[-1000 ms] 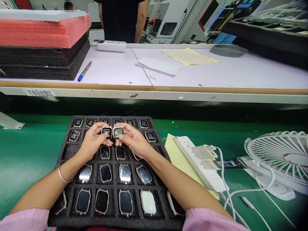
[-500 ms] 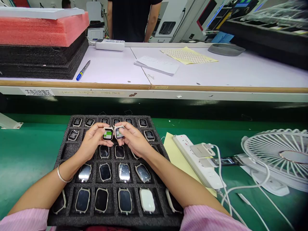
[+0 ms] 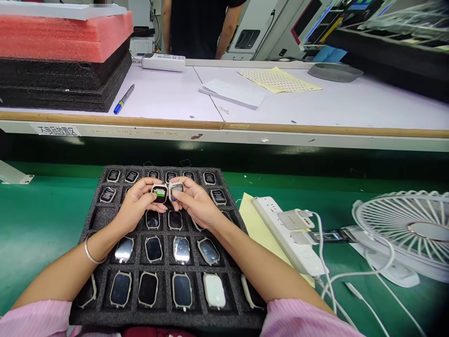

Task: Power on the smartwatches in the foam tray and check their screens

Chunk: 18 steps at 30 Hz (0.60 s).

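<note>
My left hand (image 3: 135, 206) pinches a small watch body (image 3: 160, 193) whose screen is lit with a green band. My right hand (image 3: 197, 203) pinches a second watch body (image 3: 176, 191) right beside it, its screen dim. Both are held side by side just above the far rows of a black foam tray (image 3: 101, 216). The tray's pockets hold several watch bodies, the far ones with lit text screens, the near ones dark or face down. A silver bangle sits on my left wrist.
A white power strip (image 3: 291, 238) with plugged chargers and cables lies right of the tray on a yellow sheet. A white fan (image 3: 407, 229) lies further right. Behind, a raised bench carries foam stacks (image 3: 63, 61), a blue pen (image 3: 123, 99), papers, and a person stands beyond it.
The left watch's screen shows a smaller green band than half a second ago; the right watch's green screen has gone dim. Both hands stay in place over the tray.
</note>
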{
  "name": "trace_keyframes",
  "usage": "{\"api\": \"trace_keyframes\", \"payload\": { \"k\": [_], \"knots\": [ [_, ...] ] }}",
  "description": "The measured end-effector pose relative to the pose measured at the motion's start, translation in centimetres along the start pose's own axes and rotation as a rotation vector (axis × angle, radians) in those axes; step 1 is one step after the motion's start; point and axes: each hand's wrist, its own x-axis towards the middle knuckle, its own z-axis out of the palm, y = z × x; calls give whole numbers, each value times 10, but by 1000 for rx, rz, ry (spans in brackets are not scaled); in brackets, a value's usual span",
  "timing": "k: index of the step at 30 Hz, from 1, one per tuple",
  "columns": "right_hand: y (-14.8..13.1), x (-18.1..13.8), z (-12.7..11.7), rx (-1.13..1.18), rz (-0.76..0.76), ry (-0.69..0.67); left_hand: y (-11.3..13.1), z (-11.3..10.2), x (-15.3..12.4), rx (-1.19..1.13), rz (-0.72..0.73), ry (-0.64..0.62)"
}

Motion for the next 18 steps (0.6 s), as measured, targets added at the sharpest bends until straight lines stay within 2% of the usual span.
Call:
{"api": "trace_keyframes", "payload": {
  "k": [18],
  "knots": [
    [-2,-3,0,-50,-29,-43,0,1,1,19,38,20]
  ]
}}
